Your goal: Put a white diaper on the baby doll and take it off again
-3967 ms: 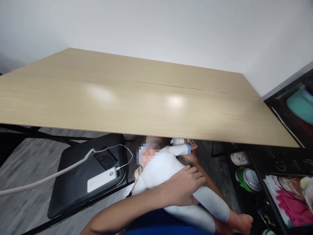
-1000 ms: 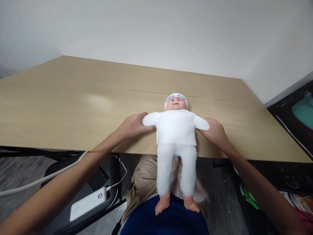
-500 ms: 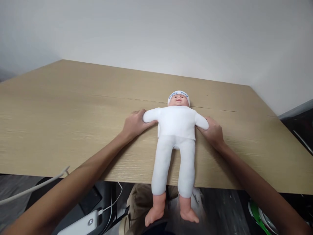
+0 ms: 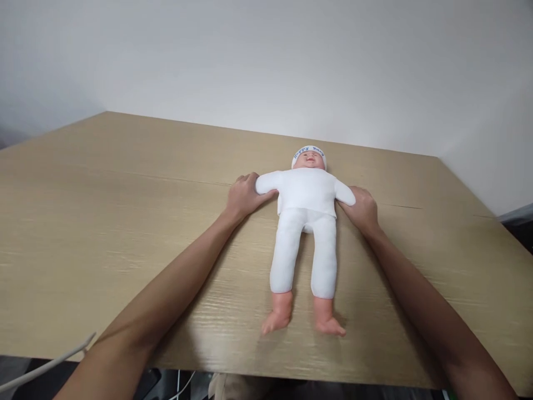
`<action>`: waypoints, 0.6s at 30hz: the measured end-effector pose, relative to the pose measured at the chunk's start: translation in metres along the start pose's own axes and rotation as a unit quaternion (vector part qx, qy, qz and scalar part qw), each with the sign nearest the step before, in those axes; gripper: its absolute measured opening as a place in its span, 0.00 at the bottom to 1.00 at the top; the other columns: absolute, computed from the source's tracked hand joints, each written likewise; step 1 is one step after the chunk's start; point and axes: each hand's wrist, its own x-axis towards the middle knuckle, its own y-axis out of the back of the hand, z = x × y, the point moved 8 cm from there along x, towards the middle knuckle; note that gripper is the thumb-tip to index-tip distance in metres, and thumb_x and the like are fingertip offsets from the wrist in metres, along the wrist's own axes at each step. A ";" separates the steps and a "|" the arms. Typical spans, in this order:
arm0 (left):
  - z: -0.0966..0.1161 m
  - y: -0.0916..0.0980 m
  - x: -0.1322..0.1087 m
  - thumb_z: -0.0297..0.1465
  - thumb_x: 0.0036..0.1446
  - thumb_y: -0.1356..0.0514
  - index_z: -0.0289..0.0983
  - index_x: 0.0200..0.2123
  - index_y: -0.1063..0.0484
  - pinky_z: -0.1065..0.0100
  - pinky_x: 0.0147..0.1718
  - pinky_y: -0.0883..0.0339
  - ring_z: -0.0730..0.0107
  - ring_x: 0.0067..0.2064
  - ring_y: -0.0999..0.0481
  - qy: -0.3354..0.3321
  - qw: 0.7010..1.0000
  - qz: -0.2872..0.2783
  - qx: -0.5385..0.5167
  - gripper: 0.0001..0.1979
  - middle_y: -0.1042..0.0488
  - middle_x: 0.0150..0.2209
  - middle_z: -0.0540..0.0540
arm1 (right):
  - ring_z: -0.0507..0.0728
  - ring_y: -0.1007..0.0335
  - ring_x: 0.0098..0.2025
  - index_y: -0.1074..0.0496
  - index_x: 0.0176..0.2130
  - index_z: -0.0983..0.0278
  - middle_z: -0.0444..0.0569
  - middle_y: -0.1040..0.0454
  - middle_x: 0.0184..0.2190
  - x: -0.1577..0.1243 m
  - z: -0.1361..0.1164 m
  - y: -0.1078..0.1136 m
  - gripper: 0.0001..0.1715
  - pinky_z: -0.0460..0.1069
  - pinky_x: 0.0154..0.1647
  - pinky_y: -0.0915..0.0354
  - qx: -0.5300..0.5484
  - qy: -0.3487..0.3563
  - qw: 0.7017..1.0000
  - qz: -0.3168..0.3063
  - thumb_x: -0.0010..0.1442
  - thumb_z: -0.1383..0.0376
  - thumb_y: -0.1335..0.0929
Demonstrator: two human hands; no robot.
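Observation:
A baby doll (image 4: 308,191) in a white top and white trousers lies face up on the wooden table (image 4: 104,250). Blue lettering runs round its white cap (image 4: 308,150), and its bare pink feet point towards me. My left hand (image 4: 244,195) is closed round the end of the doll's arm on the left. On the other side my right hand (image 4: 361,208) grips the other arm of the doll. The doll's own hands are hidden by my grip or by the sleeves.
Behind the table rises a pale wall (image 4: 266,66). A white cable (image 4: 54,364) crosses the front left edge beside my left forearm. Below the front edge, dark items and beige cloth (image 4: 241,386) partly show. A dark object (image 4: 520,225) stands past the right edge.
Both hands have moved the doll away from me, further onto the table. Its feet, which hung past the front edge, now lie over the tabletop. The camera view has shifted too.

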 end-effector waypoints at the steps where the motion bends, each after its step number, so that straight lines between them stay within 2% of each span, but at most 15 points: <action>1: -0.001 -0.002 0.006 0.63 0.61 0.37 0.39 0.47 0.26 0.55 0.45 0.30 0.38 0.53 0.20 0.000 1.000 -0.001 -0.001 0.32 0.18 0.48 0.33 | 0.70 0.22 0.48 0.18 0.48 0.63 0.61 0.15 0.46 0.007 0.002 -0.004 0.24 0.59 0.50 0.29 -0.002 -0.002 1.000 -0.003 0.71 0.48 0.31; 7: -0.010 -0.013 0.036 0.64 0.61 0.38 0.39 0.48 0.26 0.55 0.45 0.31 0.39 0.53 0.21 0.007 1.000 -0.002 -0.005 0.34 0.18 0.49 0.34 | 0.69 0.22 0.47 0.19 0.47 0.62 0.58 0.16 0.45 0.036 0.010 -0.026 0.25 0.57 0.45 0.31 -0.014 -0.021 0.999 -0.020 0.70 0.45 0.32; 11: -0.014 -0.020 0.050 0.65 0.61 0.37 0.38 0.49 0.25 0.53 0.49 0.29 0.38 0.55 0.23 -0.011 1.000 -0.004 -0.011 0.35 0.19 0.50 0.33 | 0.70 0.21 0.47 0.20 0.47 0.61 0.58 0.16 0.44 0.044 0.018 -0.034 0.28 0.58 0.45 0.30 -0.017 -0.029 0.999 -0.017 0.70 0.41 0.31; 15: -0.018 -0.019 0.056 0.67 0.60 0.38 0.37 0.57 0.27 0.48 0.59 0.31 0.38 0.59 0.25 -0.062 0.997 -0.005 -0.055 0.41 0.20 0.55 0.33 | 0.71 0.22 0.50 0.21 0.54 0.61 0.59 0.16 0.49 0.045 0.031 -0.037 0.33 0.60 0.50 0.28 0.023 0.013 0.998 -0.054 0.68 0.38 0.29; 18: -0.025 -0.018 0.057 0.68 0.59 0.38 0.37 0.63 0.29 0.47 0.65 0.34 0.39 0.63 0.26 -0.117 0.988 -0.040 -0.098 0.45 0.22 0.62 0.34 | 0.71 0.22 0.51 0.22 0.57 0.60 0.59 0.17 0.52 0.043 0.044 -0.033 0.37 0.61 0.51 0.28 0.056 0.047 0.993 -0.093 0.66 0.35 0.28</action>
